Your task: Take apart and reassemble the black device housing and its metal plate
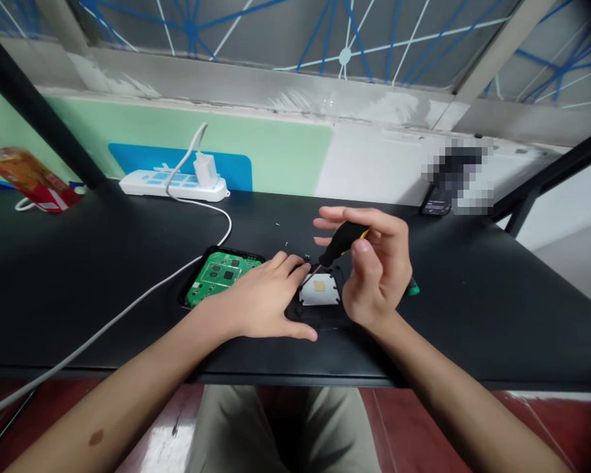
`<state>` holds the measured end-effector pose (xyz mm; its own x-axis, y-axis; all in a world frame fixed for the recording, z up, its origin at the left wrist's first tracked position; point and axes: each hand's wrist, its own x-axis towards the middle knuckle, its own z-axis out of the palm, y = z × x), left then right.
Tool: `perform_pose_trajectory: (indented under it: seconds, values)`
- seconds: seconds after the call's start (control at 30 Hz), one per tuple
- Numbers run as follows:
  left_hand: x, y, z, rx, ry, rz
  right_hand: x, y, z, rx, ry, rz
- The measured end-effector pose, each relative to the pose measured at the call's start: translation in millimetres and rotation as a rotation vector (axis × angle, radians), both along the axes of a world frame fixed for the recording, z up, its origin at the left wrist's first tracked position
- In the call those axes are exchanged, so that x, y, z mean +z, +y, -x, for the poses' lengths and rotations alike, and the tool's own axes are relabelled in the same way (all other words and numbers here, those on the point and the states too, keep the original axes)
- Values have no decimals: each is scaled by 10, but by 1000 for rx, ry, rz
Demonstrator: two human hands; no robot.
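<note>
In the head view, my right hand (pixel 381 269) grips a black-and-yellow screwdriver (pixel 343 242), its handle between thumb and fingers. The tool's thin shaft slants down to the upper left part of a black plastic casing (pixel 332 315), where a silvery metal plate (pixel 320 297) with a small tan square sits. My left hand (pixel 268 295) lies over the left side of that casing, fingers stretched out and thumb spread, holding nothing. Partly beneath my left wrist and hand is a black housing with a green circuit board (pixel 221 272). Whether the tip sits in a screw cannot be made out.
Small screws (pixel 286 244) lie on the black table (pixel 473 315) behind the casing. A green-ended object (pixel 414 288) is partly hidden behind my right hand. A white cable (pixel 142 299) runs from a power strip (pixel 172 185). A bottle (pixel 29 177) stands left, a phone (pixel 436 200) back right.
</note>
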<state>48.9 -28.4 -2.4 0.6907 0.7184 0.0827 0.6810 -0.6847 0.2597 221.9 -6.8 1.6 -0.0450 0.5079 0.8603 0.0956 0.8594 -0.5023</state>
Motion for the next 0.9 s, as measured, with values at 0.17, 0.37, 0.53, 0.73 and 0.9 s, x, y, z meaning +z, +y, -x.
perform_pose_trajectory:
  seconds: [0.17, 0.37, 0.53, 0.73, 0.9]
  values:
    - [27, -8, -15, -1, 9, 20, 4, 27, -10, -130, -37, -103]
    - [25, -14, -7, 6, 5, 10, -5, -11, -4, 55, 62, 33]
    - [14, -10, -9, 1, -2, 13, 2, 5, -17, 44, 16, -1]
    - [15, -11, -9, 3, 0, 15, 18, 28, -17, -135, -6, -105]
    - [29, -10, -9, -2, -3, 7, 2, -9, -5, 2, 30, 3]
